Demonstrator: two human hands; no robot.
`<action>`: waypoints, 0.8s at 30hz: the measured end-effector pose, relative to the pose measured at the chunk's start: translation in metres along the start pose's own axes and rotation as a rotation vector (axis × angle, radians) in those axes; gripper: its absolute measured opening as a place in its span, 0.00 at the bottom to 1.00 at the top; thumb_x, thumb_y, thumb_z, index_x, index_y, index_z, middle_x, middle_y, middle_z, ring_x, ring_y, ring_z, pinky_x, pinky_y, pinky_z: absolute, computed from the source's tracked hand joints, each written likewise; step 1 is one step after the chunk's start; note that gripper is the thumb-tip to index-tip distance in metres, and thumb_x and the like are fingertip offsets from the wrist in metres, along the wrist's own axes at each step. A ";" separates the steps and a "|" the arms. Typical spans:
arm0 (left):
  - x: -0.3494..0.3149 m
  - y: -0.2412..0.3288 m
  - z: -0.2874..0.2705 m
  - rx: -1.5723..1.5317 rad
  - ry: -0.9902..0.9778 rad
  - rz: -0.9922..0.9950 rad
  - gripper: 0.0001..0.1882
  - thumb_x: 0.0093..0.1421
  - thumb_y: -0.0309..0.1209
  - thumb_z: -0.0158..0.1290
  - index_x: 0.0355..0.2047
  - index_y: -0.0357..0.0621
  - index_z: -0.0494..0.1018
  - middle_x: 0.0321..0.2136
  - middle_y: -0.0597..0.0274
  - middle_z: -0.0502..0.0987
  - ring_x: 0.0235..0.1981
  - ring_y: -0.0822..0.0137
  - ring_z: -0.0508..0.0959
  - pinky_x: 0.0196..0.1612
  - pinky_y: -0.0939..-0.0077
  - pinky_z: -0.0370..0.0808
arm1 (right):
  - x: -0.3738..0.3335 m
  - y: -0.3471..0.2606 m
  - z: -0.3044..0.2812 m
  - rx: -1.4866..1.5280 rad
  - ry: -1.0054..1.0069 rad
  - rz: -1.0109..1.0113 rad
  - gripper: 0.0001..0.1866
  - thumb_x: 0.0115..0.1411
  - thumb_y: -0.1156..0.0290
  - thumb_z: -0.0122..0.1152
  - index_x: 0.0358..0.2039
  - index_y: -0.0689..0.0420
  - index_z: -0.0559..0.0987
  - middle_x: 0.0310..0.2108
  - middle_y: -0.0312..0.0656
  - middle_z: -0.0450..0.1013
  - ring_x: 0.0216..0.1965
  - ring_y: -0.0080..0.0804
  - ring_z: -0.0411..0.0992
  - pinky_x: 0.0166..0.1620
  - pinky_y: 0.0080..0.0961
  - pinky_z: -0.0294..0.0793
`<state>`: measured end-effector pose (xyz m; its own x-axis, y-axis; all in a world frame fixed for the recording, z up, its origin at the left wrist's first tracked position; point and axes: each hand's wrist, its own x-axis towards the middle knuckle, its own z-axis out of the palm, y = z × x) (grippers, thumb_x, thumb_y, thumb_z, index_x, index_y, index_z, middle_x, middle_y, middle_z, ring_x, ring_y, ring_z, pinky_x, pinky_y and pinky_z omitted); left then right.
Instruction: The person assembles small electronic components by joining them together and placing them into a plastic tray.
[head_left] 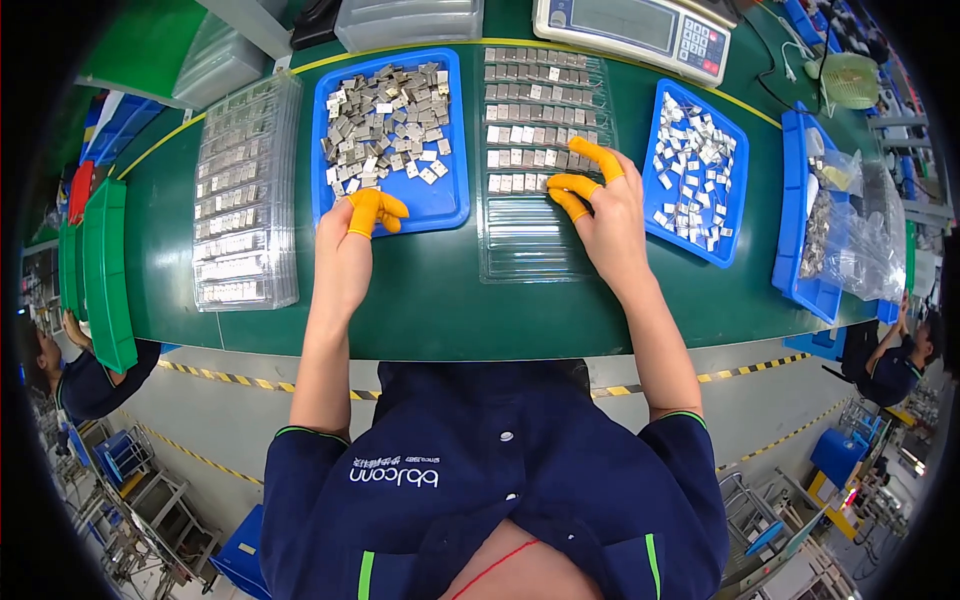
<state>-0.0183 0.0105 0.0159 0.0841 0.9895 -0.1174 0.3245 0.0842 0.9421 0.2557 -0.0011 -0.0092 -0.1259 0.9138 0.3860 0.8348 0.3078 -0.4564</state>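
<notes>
My left hand (345, 248) is at the near left edge of a blue tray (432, 208) piled with small silver-grey metal pieces (385, 118). Its yellow-covered fingertips are pressed together, hiding whatever lies between them. My right hand (612, 225), also with yellow finger covers, reaches over a clear plastic blister tray (530, 245). Thumb and index finger pinch at the right end of the nearest filled row, while another finger stretches further out. Any piece in that pinch is too small to make out. Rows of small metal pieces fill the tray's far part; its near slots hold none.
Left of the blue tray stands a stack of filled clear trays (245, 200). On the right are a blue tray (690, 250) of small white pieces and a blue bin (790, 230) with plastic bags. A scale (640, 35) stands at the back. Green bins (108, 270) line the left edge; people work at both sides.
</notes>
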 end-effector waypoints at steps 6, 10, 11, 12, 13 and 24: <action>0.017 0.020 0.009 0.529 0.196 0.153 0.08 0.50 0.26 0.57 0.32 0.39 0.76 0.27 0.54 0.74 0.30 0.62 0.71 0.35 0.74 0.68 | 0.000 0.033 -0.047 -0.166 0.192 0.337 0.15 0.50 0.72 0.64 0.40 0.56 0.78 0.47 0.49 0.68 0.47 0.45 0.66 0.49 0.34 0.65; 0.037 0.004 0.005 0.768 0.178 0.224 0.12 0.47 0.26 0.59 0.33 0.39 0.76 0.33 0.51 0.74 0.36 0.54 0.72 0.41 0.64 0.69 | -0.018 0.074 -0.056 -0.352 0.104 0.498 0.16 0.49 0.74 0.64 0.41 0.59 0.77 0.46 0.51 0.69 0.45 0.44 0.68 0.47 0.32 0.68; 0.039 0.004 0.006 0.766 0.177 0.232 0.12 0.47 0.26 0.59 0.33 0.39 0.76 0.33 0.51 0.74 0.36 0.54 0.72 0.41 0.64 0.69 | -0.018 0.075 -0.057 -0.291 0.074 0.593 0.16 0.48 0.75 0.64 0.40 0.60 0.77 0.42 0.51 0.70 0.41 0.43 0.69 0.43 0.32 0.69; 0.041 0.004 0.008 0.745 0.178 0.210 0.12 0.46 0.26 0.60 0.33 0.39 0.76 0.33 0.51 0.74 0.37 0.54 0.72 0.41 0.65 0.69 | -0.018 0.077 -0.058 -0.228 0.044 0.687 0.15 0.48 0.76 0.64 0.38 0.62 0.77 0.39 0.50 0.72 0.37 0.43 0.71 0.40 0.32 0.71; 0.042 0.003 0.008 0.725 0.178 0.185 0.12 0.46 0.27 0.60 0.32 0.38 0.76 0.32 0.51 0.74 0.37 0.54 0.72 0.42 0.65 0.69 | -0.018 0.080 -0.057 -0.230 0.050 0.690 0.15 0.48 0.76 0.64 0.38 0.62 0.77 0.39 0.50 0.72 0.37 0.43 0.71 0.40 0.32 0.71; 0.057 -0.013 0.008 0.562 0.146 0.022 0.13 0.46 0.25 0.61 0.33 0.34 0.75 0.26 0.55 0.78 0.28 0.61 0.78 0.34 0.73 0.75 | -0.020 0.083 -0.059 -0.201 0.113 0.656 0.09 0.48 0.79 0.62 0.32 0.65 0.78 0.33 0.49 0.73 0.33 0.42 0.72 0.38 0.32 0.71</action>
<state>-0.0102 0.0650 -0.0051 -0.0217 0.9996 -0.0174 0.7781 0.0278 0.6276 0.3588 -0.0090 -0.0074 0.4860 0.8578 0.1672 0.8039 -0.3636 -0.4708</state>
